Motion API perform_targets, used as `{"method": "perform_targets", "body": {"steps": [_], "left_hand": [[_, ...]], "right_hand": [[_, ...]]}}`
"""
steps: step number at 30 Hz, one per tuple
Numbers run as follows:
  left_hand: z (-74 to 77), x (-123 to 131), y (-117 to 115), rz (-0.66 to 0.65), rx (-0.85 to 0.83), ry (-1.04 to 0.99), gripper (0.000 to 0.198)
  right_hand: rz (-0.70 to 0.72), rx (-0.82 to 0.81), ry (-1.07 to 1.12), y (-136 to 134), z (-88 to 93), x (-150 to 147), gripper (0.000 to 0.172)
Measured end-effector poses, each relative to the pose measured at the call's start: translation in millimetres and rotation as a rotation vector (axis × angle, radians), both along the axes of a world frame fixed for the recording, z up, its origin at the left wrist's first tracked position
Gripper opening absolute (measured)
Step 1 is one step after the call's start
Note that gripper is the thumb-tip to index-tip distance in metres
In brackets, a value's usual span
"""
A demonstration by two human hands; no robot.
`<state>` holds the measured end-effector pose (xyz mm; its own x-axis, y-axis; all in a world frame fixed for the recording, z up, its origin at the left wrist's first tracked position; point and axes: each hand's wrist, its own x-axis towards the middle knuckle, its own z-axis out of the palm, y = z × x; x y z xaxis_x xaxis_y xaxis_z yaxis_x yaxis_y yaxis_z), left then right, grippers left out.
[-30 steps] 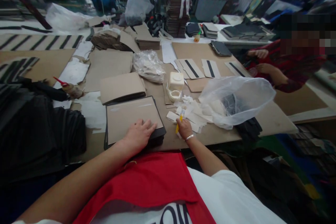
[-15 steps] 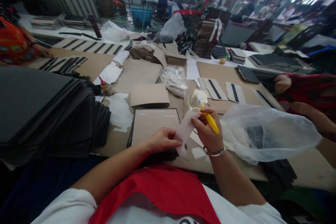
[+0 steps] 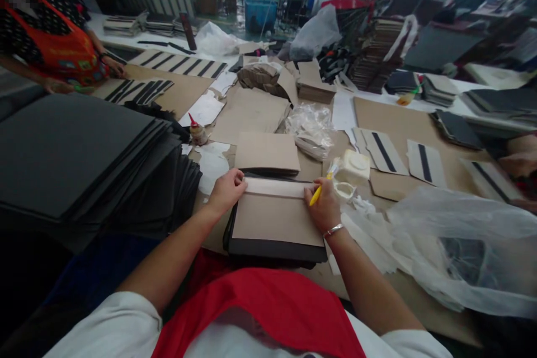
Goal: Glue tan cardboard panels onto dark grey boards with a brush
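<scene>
A brown cardboard panel (image 3: pixel 274 221) lies on a stack of black-edged boards right in front of me. Across its far edge runs a white strip (image 3: pixel 277 187). My left hand (image 3: pixel 226 190) pinches the strip's left end, fingers closed on it. My right hand (image 3: pixel 322 207) presses the strip's right end while gripping a yellow pen-like tool (image 3: pixel 315 194) that points up and away.
A tall pile of black sheets (image 3: pixel 71 151) fills the left. A glue bottle (image 3: pixel 197 133), a white tape holder (image 3: pixel 352 166), loose paper scraps and a clear plastic bag (image 3: pixel 461 246) lie around. A person in an orange apron (image 3: pixel 54 45) works at far left; another person's hands (image 3: pixel 520 159) show at right.
Both hands brought the white strip down from the air and laid it along the panel's far edge. The view swung left and closer to the panel.
</scene>
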<state>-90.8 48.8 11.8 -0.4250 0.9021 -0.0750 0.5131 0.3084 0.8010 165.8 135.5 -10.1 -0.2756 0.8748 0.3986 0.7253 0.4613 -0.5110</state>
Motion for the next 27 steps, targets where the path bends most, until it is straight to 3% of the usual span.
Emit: {"method": "perform_targets", "body": {"steps": [8, 12, 17, 19, 22, 24, 27], "left_hand": [[-3.8, 6.8, 0.9, 0.006, 0.022, 0.197, 0.024], [-5.3, 4.6, 3.8, -0.198, 0.094, 0.382, 0.029], [-1.9, -3.8, 13.7, -0.451, 0.097, 0.538, 0.047], [-1.4, -7.2, 17.5, -0.535, 0.109, 0.541, 0.047], [-2.0, -11.0, 19.0, -0.595, 0.156, 0.500, 0.023], [-2.8, -13.6, 16.5, -0.566, 0.180, 0.431, 0.009], [-4.5, -17.9, 10.6, -0.474, 0.122, 0.256, 0.014]], "right_hand": [[-0.010, 0.020, -0.132, 5.1, -6.1, -1.0, 0.027], [-0.010, 0.136, -0.108, 5.1, -9.9, 0.2, 0.024], [0.164, 0.534, 0.000, -6.6, 4.2, 14.0, 0.020], [0.280, 0.606, 0.045, -16.1, 14.6, 19.0, 0.025], [0.358, 0.606, 0.067, -25.7, 25.3, 21.9, 0.028], [0.277, 0.566, 0.029, -24.3, 25.0, 21.3, 0.025], [0.136, 0.446, -0.061, -11.6, 13.8, 18.1, 0.018]]}}
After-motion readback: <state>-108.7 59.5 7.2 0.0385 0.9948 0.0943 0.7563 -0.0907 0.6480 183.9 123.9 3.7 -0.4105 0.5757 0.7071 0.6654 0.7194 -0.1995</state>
